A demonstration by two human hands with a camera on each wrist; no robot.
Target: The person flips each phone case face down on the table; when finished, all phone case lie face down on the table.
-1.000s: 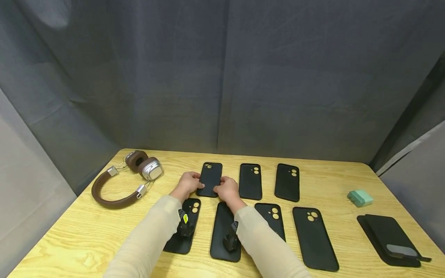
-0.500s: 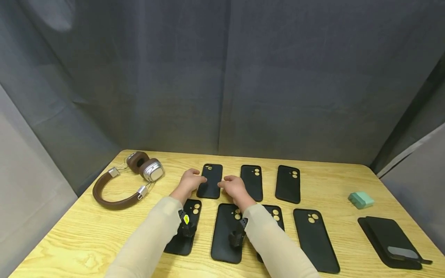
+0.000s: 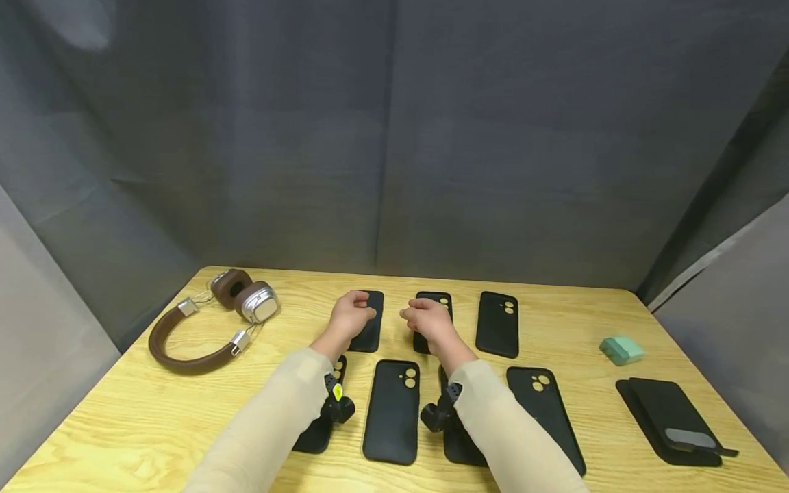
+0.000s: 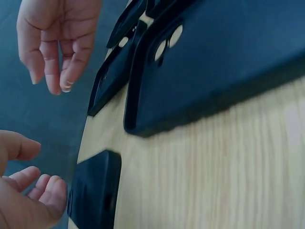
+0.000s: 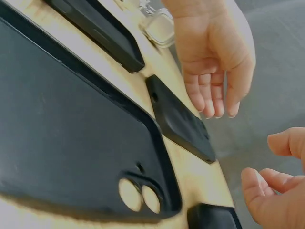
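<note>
Both hands hover over the back row of black phone cases, holding nothing, fingers loosely bent. My left hand (image 3: 350, 318) overlaps the left edge of the back-left case (image 3: 372, 327), which lies flat with its solid side up in the right wrist view. Above the back-middle case (image 3: 422, 344) is my right hand (image 3: 431, 322), covering much of it. A gap separates the two hands, palms turned inward, as the left wrist view shows with the right hand (image 4: 59, 43) above and the left hand (image 4: 28, 195) below. Another case (image 3: 496, 325) ends the row at right.
Several more black cases, such as this one (image 3: 392, 414), form a front row, partly hidden by the sleeves. Brown headphones (image 3: 197, 363) lie at left. At right are a green block (image 3: 621, 349) and a black folded stand (image 3: 668, 418). A grey curtain (image 3: 382, 137) hangs behind.
One second ago both hands touched the sides of the back-left case. They have let go and risen; the right hand has moved right, over the back-middle case. The head view has turned slightly.
</note>
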